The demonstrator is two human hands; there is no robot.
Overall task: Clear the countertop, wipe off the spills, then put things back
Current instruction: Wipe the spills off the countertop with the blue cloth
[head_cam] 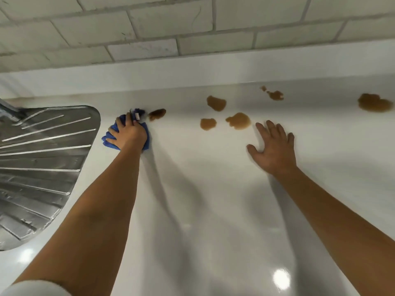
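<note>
A ribbed stainless-steel drainboard [42,163] with raised radiating ridges lies at the left, its rounded corner pointing right and far. At its far left edge a grey metal fitting [8,111] shows only in part. Along the far side runs a plain white upstand [213,69], and above it a wall of pale rectangular brick-pattern tiles [171,20] with grey grout lines spans the whole width.

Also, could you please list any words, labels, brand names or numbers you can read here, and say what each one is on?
None can be read.
The small pale tag on the blue cloth under the left hand is too blurred to show any text.
The countertop, tiles and steel drainer show none.
</note>
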